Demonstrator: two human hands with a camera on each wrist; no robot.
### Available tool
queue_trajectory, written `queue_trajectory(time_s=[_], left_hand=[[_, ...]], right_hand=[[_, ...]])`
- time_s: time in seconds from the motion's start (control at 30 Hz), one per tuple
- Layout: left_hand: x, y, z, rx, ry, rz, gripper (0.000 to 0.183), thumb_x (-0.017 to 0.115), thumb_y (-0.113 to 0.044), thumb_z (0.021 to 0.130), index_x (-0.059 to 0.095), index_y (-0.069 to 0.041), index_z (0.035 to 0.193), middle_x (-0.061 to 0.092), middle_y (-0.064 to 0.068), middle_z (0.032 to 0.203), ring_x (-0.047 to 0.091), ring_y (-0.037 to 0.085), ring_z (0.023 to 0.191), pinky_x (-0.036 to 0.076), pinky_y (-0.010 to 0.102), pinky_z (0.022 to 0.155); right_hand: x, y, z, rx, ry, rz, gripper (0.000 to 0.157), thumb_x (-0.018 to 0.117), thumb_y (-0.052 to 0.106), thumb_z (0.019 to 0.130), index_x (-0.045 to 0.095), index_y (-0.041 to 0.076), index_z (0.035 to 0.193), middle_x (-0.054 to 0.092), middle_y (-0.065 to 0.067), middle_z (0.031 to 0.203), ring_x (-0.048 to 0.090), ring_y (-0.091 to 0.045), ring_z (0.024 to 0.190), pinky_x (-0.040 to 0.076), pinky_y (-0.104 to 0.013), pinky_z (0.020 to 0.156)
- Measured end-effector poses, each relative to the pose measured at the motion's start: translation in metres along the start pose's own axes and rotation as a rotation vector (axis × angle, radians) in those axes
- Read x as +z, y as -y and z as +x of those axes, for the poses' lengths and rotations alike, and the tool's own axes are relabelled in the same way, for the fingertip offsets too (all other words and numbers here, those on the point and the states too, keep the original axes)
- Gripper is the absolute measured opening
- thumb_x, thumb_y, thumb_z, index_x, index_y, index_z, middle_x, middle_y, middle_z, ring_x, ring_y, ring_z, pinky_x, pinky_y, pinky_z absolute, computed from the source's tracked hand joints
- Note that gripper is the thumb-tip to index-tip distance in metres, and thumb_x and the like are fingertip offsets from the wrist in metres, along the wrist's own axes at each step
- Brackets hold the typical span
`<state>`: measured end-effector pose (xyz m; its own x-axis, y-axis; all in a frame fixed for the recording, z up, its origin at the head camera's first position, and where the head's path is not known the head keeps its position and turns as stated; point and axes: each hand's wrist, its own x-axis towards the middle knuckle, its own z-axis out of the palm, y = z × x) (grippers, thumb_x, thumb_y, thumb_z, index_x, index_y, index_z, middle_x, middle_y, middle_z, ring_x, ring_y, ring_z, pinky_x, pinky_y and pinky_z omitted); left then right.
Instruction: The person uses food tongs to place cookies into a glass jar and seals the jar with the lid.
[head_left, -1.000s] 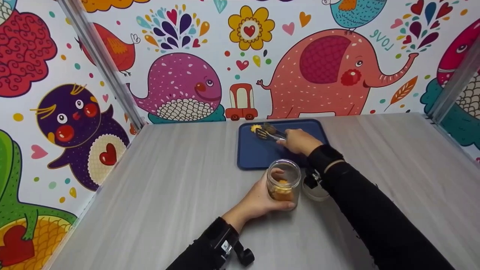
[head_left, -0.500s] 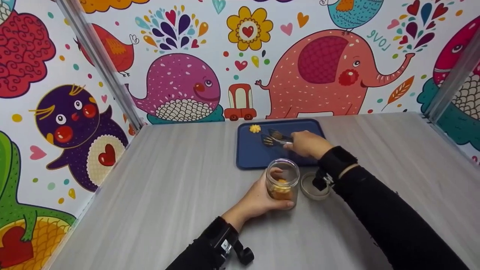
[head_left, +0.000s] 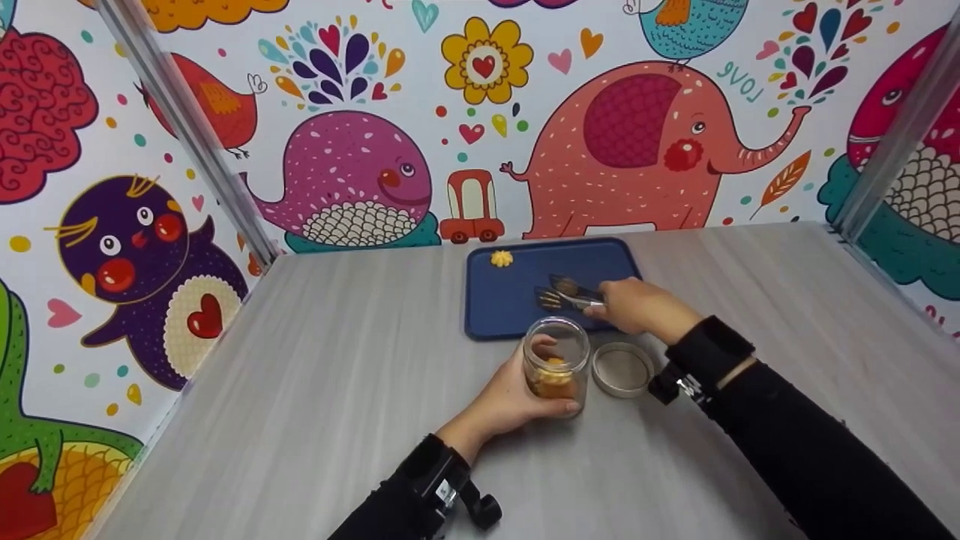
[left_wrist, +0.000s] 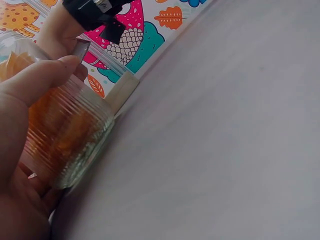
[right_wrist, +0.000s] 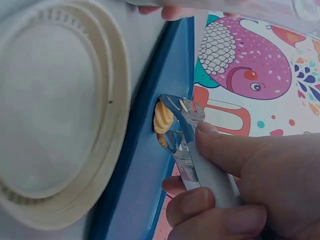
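My left hand point(head_left: 514, 394) grips a clear jar point(head_left: 576, 382), its thumb and fingers wrapped round the side. Yellow-orange cookies point(head_left: 553, 375) fill the lower part of the open-mouthed jar, and ribbed glass shows in the left wrist view. My right hand point(head_left: 637, 306) holds metal tongs point(head_left: 574, 300) over the blue tray point(head_left: 499, 319), tips spread apart with nothing between them. One swirled yellow cookie point(head_left: 501, 259) lies at the tray's far left corner, apart from the tongs. From the right wrist, the tong tips point(right_wrist: 175, 102) overlap that cookie point(right_wrist: 163, 117).
A round pale lid point(head_left: 623, 370) lies on the wood-grain table point(head_left: 360, 360), right of the jar and below the tray's near edge. Printed cartoon walls point(head_left: 375, 180) close off the back and sides, with metal posts point(head_left: 180, 127) at the corners.
My right hand has drawn the tongs right and nearer, away from the cookie they were beside. The cookie stays on the tray, and the lid shows fully now. My left hand keeps holding the jar.
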<state>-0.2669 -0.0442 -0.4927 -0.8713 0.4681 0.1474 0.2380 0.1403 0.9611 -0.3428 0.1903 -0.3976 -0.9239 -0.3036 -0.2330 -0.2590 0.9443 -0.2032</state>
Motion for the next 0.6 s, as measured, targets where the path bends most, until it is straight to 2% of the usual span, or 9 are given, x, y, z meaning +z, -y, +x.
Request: queue_trajectory(time_s=[0.2,0.43,0.6], left_hand=[[0.001,-0.001,0.001,0.001,-0.008,0.012,0.085,0.096,-0.015,0.078,0.046,-0.012,0.147,0.064,0.008,0.138,0.061,0.014,0.126,0.042,0.038,0.115],[0.001,0.001,0.000,-0.005,-0.003,0.010,0.084,0.096,-0.016,0.079,0.047,-0.014,0.146,0.062,0.008,0.141,0.061,0.014,0.127,0.041,0.039,0.116],[0.000,0.000,-0.001,-0.001,-0.005,0.014,0.085,0.096,-0.015,0.078,0.047,-0.013,0.147,0.062,0.008,0.141,0.060,0.015,0.128,0.041,0.040,0.116]], right_hand=[[0.007,-0.011,-0.017,0.023,-0.006,0.015,0.066,0.050,0.041,0.113,0.046,-0.013,0.150,0.057,-0.037,0.143,0.057,-0.049,0.133,0.048,-0.061,0.108],[0.019,-0.020,-0.032,0.040,-0.039,0.063,0.065,0.052,0.040,0.113,0.048,-0.015,0.147,0.060,-0.037,0.138,0.059,-0.050,0.130,0.049,-0.062,0.106],[0.026,-0.022,-0.036,0.038,-0.081,0.074,0.064,0.054,0.040,0.112,0.049,-0.014,0.145,0.061,-0.037,0.136,0.059,-0.052,0.129,0.050,-0.062,0.105]])
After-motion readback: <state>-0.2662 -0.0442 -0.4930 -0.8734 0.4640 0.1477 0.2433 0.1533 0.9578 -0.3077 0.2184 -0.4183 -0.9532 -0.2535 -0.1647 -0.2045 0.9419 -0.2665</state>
